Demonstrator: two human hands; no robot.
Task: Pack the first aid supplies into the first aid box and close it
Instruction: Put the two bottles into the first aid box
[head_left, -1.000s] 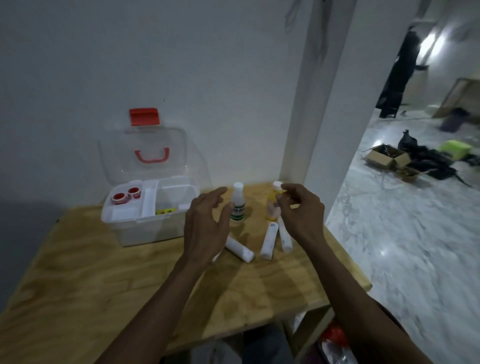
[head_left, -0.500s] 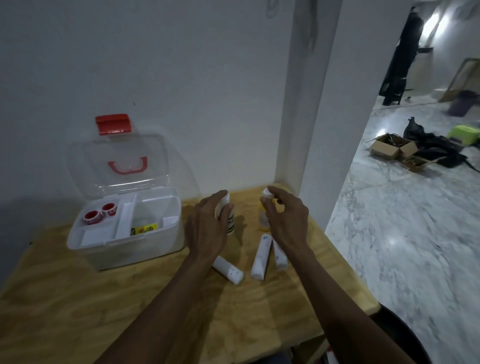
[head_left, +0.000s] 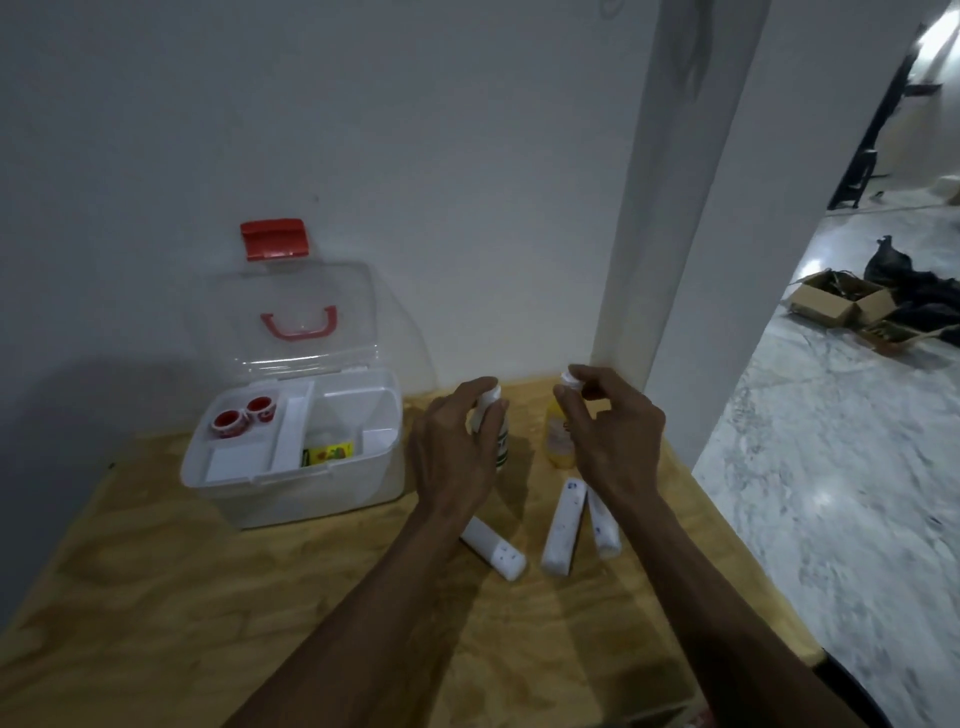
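The white first aid box (head_left: 306, 499) stands open on the left of the wooden table (head_left: 182, 613), its clear lid (head_left: 244, 312) with a red latch leaning up against the wall. Its tray holds two red and white tape rolls (head_left: 228, 422), and a yellow packet (head_left: 327, 452) lies deeper inside. My left hand (head_left: 452, 452) curls round a white bottle (head_left: 502, 447) with a green label. My right hand (head_left: 613, 436) pinches the white cap of a yellow bottle (head_left: 558, 441). Both bottles stand on the table. Three white bandage rolls (head_left: 561, 525) lie in front of them.
A white wall runs behind the table and a pillar (head_left: 675, 260) stands at its back right corner. The table's right edge drops to a marble floor (head_left: 831, 493), where cardboard boxes (head_left: 831, 301) and dark bags lie far off.
Both hands have reached forward onto the two bottles: the left has closed round the white one, the right has taken the yellow one's cap. The view has shifted right and down.
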